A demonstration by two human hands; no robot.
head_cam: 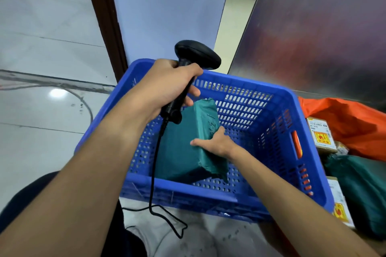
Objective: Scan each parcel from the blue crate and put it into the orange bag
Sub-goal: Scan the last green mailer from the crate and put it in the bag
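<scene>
A blue perforated crate (pixel 277 98) stands in front of me. Inside it lies one dark green wrapped parcel (pixel 179 152) with handwriting on its top. My right hand (pixel 215 142) grips the parcel's right edge, thumb on top. My left hand (pixel 169 85) holds a black barcode scanner (pixel 198 54) by its handle above the crate's left side, the head pointing away; its cable (pixel 154 183) hangs down over the near rim. The orange bag (pixel 342 119) lies open to the right of the crate, with several parcels in it.
In the orange bag I see cardboard boxes with red-and-yellow labels (pixel 321 135) and a green parcel (pixel 363 190). A metal panel (pixel 313 27) rises behind the crate, a dark door frame (pixel 104 16) at the left. The tiled floor (pixel 41 48) lies to the left.
</scene>
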